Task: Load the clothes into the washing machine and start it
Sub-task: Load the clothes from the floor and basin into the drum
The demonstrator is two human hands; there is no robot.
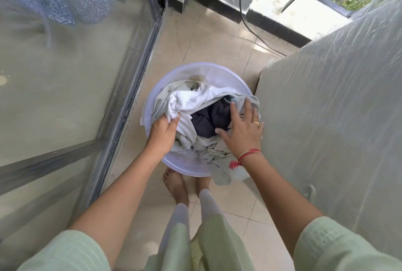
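Your left hand (164, 128) is gripping the white cloth (191, 101), your right hand (244, 132) lying spread on the clothes (207, 123). The washing machine (326, 107) is sitting rightward, nearer that hand

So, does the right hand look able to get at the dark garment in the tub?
Probably yes. The right hand lies spread, thumb at the dark garment, which lies uncovered in the tub. The left hand grips the white cloth beside it, out of the way.
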